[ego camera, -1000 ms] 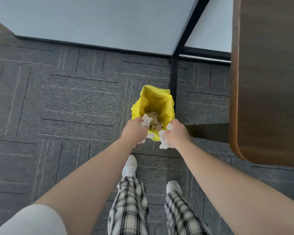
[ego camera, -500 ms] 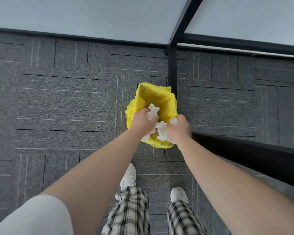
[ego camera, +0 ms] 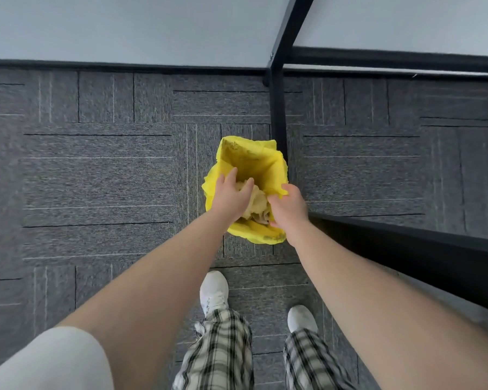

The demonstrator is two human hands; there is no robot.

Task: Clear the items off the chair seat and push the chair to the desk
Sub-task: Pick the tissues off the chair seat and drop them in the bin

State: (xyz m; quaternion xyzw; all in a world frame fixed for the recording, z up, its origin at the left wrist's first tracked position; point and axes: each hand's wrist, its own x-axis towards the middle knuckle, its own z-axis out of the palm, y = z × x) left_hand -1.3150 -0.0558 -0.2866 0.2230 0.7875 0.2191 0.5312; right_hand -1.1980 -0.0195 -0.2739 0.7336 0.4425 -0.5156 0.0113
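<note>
A small bin lined with a yellow bag (ego camera: pixel 248 160) stands on the carpet in front of my feet. Crumpled tissues (ego camera: pixel 258 203) lie inside it. My left hand (ego camera: pixel 231 197) hovers over the bin's left side with its fingers spread and nothing in them. My right hand (ego camera: pixel 289 209) is over the right rim, fingers loosely curved downward, and I see no tissue in it. The chair is not in view.
A black metal desk leg (ego camera: pixel 278 108) stands just behind and right of the bin. A black desk frame bar (ego camera: pixel 406 246) runs along the right near my right arm. Grey carpet tiles (ego camera: pixel 96 178) stretch to the left, up to a pale wall (ego camera: pixel 124 26).
The white tissues that both hands gripped over the bin have left my hands and now lie in the bin. Both hands have opened. My head moved closer over the bin.
</note>
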